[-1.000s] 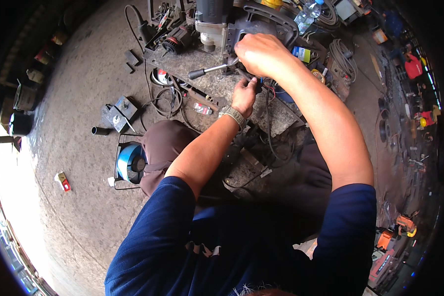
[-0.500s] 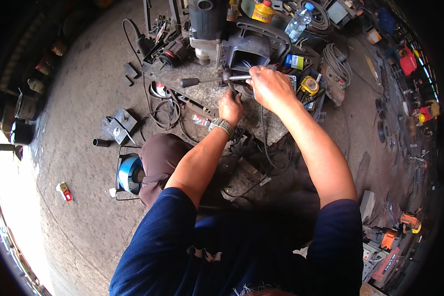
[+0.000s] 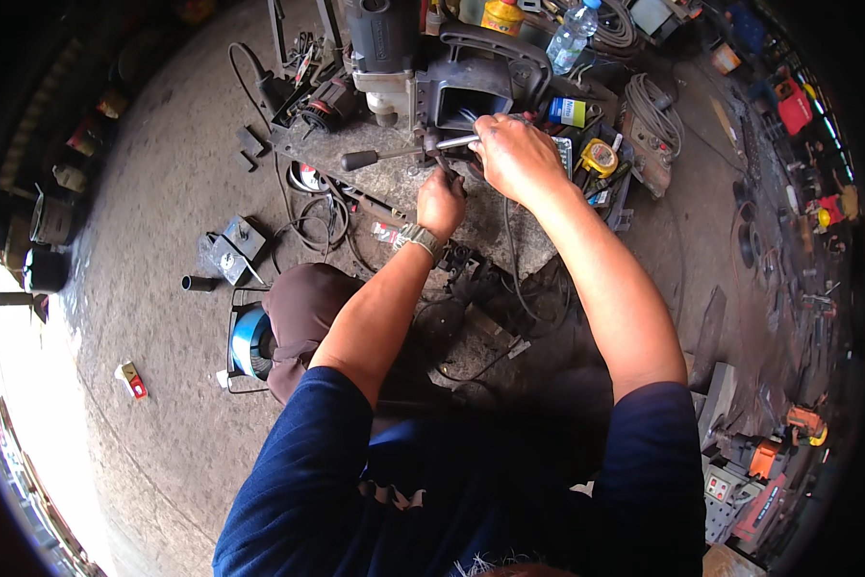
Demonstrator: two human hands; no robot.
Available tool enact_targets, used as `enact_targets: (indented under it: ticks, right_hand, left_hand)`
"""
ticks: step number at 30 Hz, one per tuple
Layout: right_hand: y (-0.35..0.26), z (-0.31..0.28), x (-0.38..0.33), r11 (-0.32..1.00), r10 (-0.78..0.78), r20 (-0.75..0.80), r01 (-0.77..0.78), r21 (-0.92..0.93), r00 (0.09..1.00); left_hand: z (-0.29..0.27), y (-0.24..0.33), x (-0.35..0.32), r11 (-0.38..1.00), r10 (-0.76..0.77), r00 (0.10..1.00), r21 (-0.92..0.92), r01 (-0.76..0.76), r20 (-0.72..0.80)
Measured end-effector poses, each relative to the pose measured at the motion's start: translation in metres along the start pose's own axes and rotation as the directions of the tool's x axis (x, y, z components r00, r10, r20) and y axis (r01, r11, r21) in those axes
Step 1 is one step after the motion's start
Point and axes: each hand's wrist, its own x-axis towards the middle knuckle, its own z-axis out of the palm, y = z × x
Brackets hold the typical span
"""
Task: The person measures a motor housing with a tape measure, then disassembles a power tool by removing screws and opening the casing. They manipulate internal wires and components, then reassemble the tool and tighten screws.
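Observation:
A grey drill press (image 3: 384, 43), its motor upright and its housing open at the front, stands on the stone-like slab ahead of me. From its hub (image 3: 430, 144) several metal spokes fan out; the left-pointing one ends in a black knob (image 3: 360, 160). My left hand (image 3: 440, 200), with a watch on the wrist, is closed round a lower spoke, whose end its fingers hide. Closed on the right spoke (image 3: 463, 141) is my right hand (image 3: 517, 159), just in front of the housing opening, where some wires show.
A tape measure (image 3: 601, 158), a blue-and-green box (image 3: 567, 112) and coiled cable (image 3: 653, 113) lie to the right. Behind stand a water bottle (image 3: 574, 38) and a yellow bottle (image 3: 501, 16). At the left are looped cables (image 3: 307, 226), an angle grinder (image 3: 328, 106) and metal plates (image 3: 240, 248).
The whole scene has shifted slightly left and up in the view. Both hands keep their hold on the spokes, which look to stand at nearly the same angle.

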Motion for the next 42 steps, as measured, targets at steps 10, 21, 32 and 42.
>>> enact_targets:
  ticks: [10,21,32,42]
  right_hand:
    - [-0.013,-0.003,0.014,0.997,-0.008,-0.008,0.008,-0.08,1.0]
    - [-0.021,-0.013,0.018,0.995,-0.001,0.04,0.005,-0.096,0.999]
    - [0.007,-0.02,0.004,0.96,0.022,-0.078,0.001,0.278,0.997]
    - [0.101,0.011,0.001,0.807,0.463,-0.126,-0.359,0.469,0.877]
  left_hand:
    - [0.0,0.012,0.003,0.999,0.0,1.0,-0.04,0.001,0.025]
    - [-0.006,0.008,0.007,0.96,-0.035,0.982,-0.268,0.084,0.184]
    - [-0.069,0.044,0.056,0.332,-0.66,0.734,-0.815,0.475,0.16]
    - [-0.084,0.019,0.074,0.276,-0.603,0.776,-0.865,0.419,0.184]
